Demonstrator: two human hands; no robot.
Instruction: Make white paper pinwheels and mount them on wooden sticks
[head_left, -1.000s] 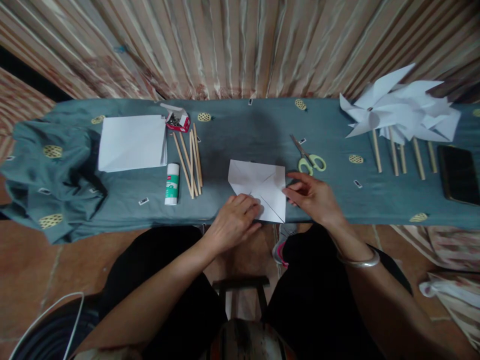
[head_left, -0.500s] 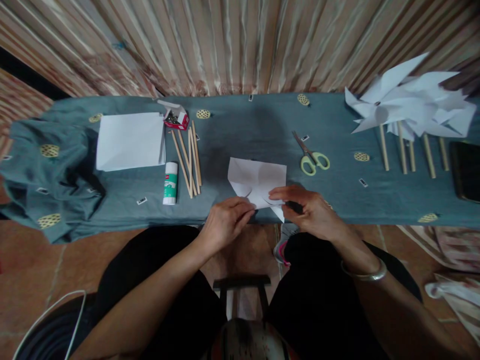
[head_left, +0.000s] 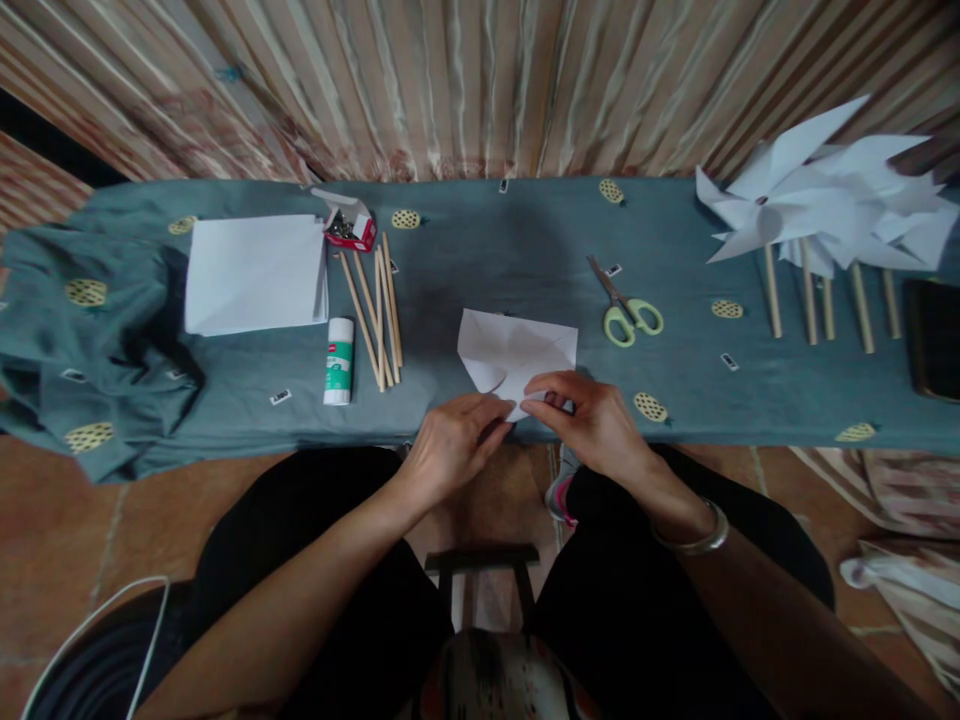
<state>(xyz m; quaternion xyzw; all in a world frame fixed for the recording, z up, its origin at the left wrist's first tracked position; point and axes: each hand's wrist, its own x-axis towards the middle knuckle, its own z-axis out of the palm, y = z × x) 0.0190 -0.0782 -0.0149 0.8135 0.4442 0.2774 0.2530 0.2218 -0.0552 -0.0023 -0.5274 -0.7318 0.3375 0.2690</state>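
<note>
A cut sheet of white paper (head_left: 517, 345) lies near the front edge of the cloth-covered table, its lower part between my two hands. My left hand (head_left: 457, 440) pinches the paper's near left portion between thumb and fingers. With its thumb and fingers closed, my right hand (head_left: 592, 415) grips a folded-in flap at the lower right, close to the left fingertips. Part of the flap is hidden under the right fingers. Scissors (head_left: 628, 310) with light green handles rest beyond my right hand, blades slightly apart and pointing away.
On the left are a stack of white paper (head_left: 255, 275), a red box of metal pins (head_left: 351, 228), several wooden sticks (head_left: 384, 320) and a glue stick (head_left: 339, 360). Several paper pinwheels (head_left: 817, 205) lie at the right, beside a dark object (head_left: 934, 340). Bunched tablecloth (head_left: 112, 330) covers the far left.
My right hand has moved left toward my left hand, bringing the paper's lower right flap inward. My left hand keeps its pinch, and the view has shifted slightly.
</note>
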